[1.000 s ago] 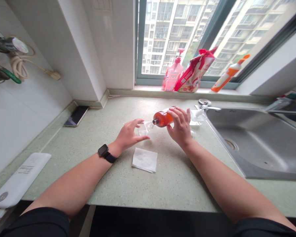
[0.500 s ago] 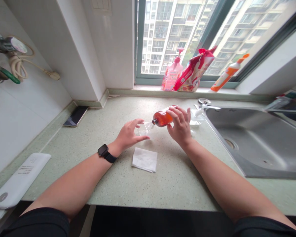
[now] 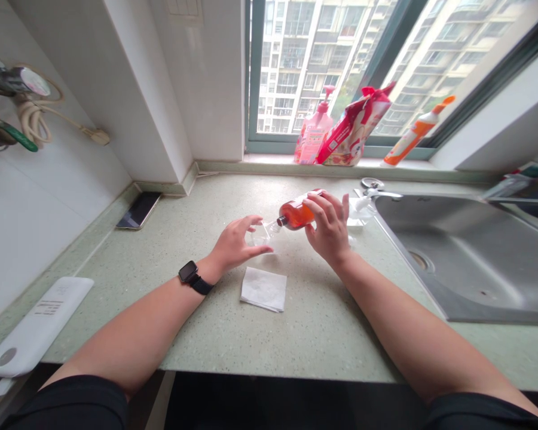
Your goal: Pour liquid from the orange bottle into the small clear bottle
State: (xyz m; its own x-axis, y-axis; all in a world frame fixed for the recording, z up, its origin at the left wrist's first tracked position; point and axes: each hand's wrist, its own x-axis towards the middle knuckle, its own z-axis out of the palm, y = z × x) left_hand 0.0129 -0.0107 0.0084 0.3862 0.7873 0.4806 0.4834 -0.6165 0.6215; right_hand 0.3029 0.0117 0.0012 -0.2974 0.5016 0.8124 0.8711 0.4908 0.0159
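Note:
My right hand (image 3: 330,232) grips a bottle of orange-red liquid (image 3: 296,214), tilted nearly on its side with its uncapped dark neck pointing left. That neck is at the mouth of a small clear bottle (image 3: 271,229); whether the two touch I cannot tell. Thumb and fingers of my left hand (image 3: 232,243) curl round the clear bottle, which is hard to make out against the counter. A folded white paper napkin (image 3: 263,290) lies nearer to me, below both bottles. Behind my right hand, a white pump head (image 3: 363,202) shows beside the sink, its lower part partly hidden.
The steel sink (image 3: 439,298) takes up the right side. A phone (image 3: 138,210) and a white power bank (image 3: 38,325) lie on the left. Along the window sill stand a pink pump bottle (image 3: 314,136), a red bag (image 3: 357,128) and an orange-and-white bottle (image 3: 413,136).
Almost nothing differs. Both hands keep their grips, and the orange-red bottle stays tilted at the clear bottle's mouth; the view has shifted very slightly.

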